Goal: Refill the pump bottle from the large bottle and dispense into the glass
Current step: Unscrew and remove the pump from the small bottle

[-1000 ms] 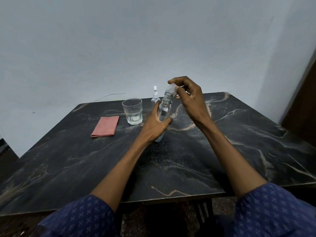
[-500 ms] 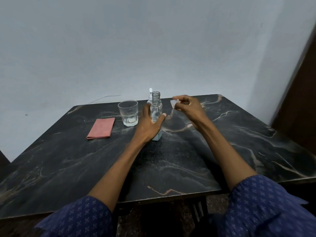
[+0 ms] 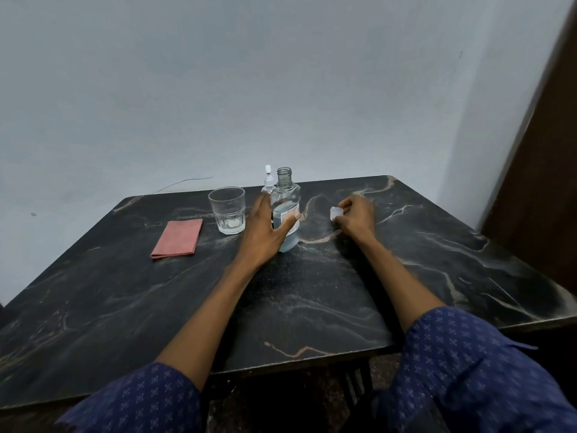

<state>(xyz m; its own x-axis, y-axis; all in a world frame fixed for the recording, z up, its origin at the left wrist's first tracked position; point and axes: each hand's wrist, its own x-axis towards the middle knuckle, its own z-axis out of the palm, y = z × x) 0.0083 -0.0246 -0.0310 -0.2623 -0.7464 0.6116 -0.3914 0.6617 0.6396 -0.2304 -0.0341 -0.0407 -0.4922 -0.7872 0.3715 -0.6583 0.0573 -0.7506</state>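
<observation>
Gripped uncapped large bottle (image 3: 285, 210) at mid-body with left hand (image 3: 265, 232); pinched cap (image 3: 335, 212) in right hand (image 3: 356, 214); smooth, light, likely slippery

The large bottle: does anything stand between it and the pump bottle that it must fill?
Nothing visible stands between them. The large bottle, uncapped and held by the left hand, stands directly in front of the pump bottle, partly hiding it. The pump top is on, so it blocks pouring. The right hand holds the cap aside.
</observation>
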